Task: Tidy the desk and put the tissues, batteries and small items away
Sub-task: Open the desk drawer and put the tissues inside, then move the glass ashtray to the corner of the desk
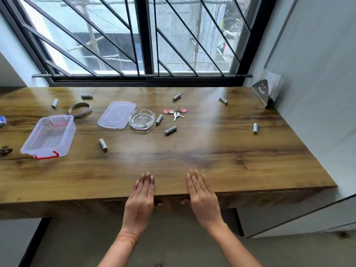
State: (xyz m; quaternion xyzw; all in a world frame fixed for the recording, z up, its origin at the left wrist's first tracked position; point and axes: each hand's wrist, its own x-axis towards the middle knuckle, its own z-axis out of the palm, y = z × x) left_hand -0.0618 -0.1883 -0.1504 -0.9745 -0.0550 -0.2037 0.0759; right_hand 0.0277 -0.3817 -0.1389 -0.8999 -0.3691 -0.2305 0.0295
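My left hand (141, 197) and my right hand (202, 195) lie flat, fingers straight, on the front edge of the wooden desk (212, 160); both hold nothing. Several grey batteries are scattered over the desk, among them one battery (103, 145) left of centre, another battery (170, 130) in the middle and a third battery (255, 128) on the right. An open clear plastic box (49, 137) with red clips stands at the left, its lid (116, 115) lying apart beside a glass ashtray (142, 119). Keys (177, 113) with pink tags lie behind the middle. A tissue holder (267, 89) stands at the far right corner.
A brown strap loop (81, 110) lies behind the box. A small dark object (5, 150) and a blue-white item (2, 120) sit at the left edge. A barred window (142, 45) runs along the back. A grey wall and cabinet (317, 93) close off the right side.
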